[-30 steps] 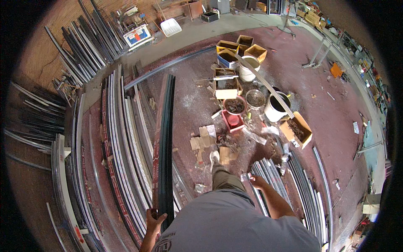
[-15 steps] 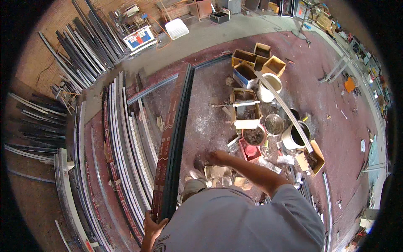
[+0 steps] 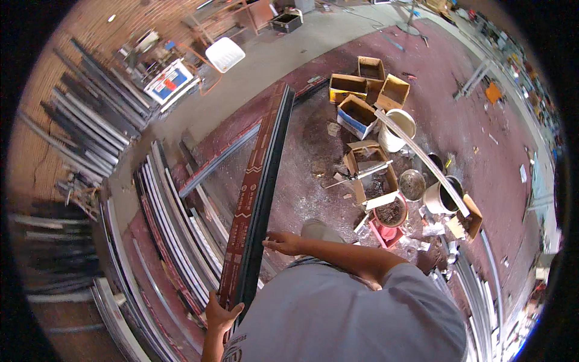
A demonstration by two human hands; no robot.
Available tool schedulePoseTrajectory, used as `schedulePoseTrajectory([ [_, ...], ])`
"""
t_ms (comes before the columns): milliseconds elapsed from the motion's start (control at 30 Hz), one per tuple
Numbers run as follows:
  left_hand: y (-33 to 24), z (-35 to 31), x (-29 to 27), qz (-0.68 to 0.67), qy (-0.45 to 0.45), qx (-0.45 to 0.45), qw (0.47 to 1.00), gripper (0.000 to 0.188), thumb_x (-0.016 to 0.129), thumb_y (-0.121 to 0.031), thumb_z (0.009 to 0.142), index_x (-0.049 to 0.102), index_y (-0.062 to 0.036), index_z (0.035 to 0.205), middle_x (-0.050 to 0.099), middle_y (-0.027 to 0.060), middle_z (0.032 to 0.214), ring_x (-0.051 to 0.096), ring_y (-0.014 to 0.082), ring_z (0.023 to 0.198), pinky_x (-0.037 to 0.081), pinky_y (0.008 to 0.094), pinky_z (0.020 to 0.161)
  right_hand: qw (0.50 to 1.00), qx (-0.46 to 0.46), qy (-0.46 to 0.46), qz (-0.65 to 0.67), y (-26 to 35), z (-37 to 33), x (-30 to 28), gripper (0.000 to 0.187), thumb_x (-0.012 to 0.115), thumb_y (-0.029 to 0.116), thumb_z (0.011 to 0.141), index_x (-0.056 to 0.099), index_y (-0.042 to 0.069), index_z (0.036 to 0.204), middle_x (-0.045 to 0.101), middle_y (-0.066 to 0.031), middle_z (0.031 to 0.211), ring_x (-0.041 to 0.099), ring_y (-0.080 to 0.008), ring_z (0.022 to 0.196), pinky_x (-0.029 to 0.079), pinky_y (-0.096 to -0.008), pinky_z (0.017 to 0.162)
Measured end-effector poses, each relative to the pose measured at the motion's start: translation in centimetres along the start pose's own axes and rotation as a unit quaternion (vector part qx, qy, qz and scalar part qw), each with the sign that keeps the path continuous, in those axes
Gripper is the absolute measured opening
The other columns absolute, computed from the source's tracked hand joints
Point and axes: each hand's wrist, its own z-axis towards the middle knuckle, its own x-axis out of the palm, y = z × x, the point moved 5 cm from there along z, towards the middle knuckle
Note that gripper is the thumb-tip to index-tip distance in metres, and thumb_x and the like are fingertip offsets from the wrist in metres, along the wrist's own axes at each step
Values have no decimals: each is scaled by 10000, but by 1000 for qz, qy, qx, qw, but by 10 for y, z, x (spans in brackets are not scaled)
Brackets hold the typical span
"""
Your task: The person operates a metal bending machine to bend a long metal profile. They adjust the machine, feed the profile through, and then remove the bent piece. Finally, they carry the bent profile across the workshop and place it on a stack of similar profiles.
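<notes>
The left hand (image 3: 223,312) clasps long, straight maroon-and-black bars (image 3: 252,196) near one end; the right hand (image 3: 285,242) reaches across beside them, unclenched. White zigzags mark the maroon face.

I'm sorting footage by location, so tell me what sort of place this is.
Probably a workshop or storeroom, perhaps for metalwork: long bars lie in rows on the red floor, with open boxes and a white bucket of the kind used for scrap.
</notes>
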Motion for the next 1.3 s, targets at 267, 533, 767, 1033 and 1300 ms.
schedulePoseTrajectory([
  [267, -55, 226, -41, 74, 81, -22, 994, 787, 863, -322, 595, 435, -2, 1173, 673, 150, 936, 667, 293, 821, 521, 380, 743, 941, 58, -47, 331, 15, 153, -119, 426, 628, 277, 915, 570, -5, 1229, 646, -109, 1097, 653, -214, 933, 518, -348, 877],
  [533, -149, 422, -77, 135, 96, 68, 984, 775, 866, -327, 571, 476, -1, 1156, 672, 167, 888, 663, 337, 819, 522, 416, 741, 954, 82, -163, 239, 66, 243, -274, 281, 674, 229, 860, 677, -5, 1016, 687, -87, 913, 648, -176, 814, 525, -307, 739],
  [767, -220, 598, -96, 156, 92, 187, 965, 798, 863, -372, 552, 480, 4, 1142, 668, 194, 922, 652, 380, 857, 516, 440, 764, 905, 89, -273, 313, 83, 329, -394, 282, 647, 198, 851, 667, -52, 980, 687, -111, 875, 657, -197, 762, 525, -309, 700],
  [1033, -330, 834, -100, 186, 130, 279, 933, 823, 859, -368, 562, 481, 16, 1183, 641, 246, 998, 625, 420, 921, 495, 470, 812, 877, 176, -401, 199, 93, 444, -573, 292, 623, 168, 846, 638, -52, 1037, 688, -128, 925, 671, -246, 796, 551, -355, 709],
  [1300, -501, 1008, -84, 146, 213, 360, 896, 728, 855, -345, 597, 495, -27, 1145, 665, 216, 956, 644, 404, 904, 502, 467, 803, 774, -127, -289, 550, 105, 514, -724, 314, 588, 61, 860, 555, -4, 1165, 655, -134, 1061, 656, -278, 951, 537, -410, 834],
])
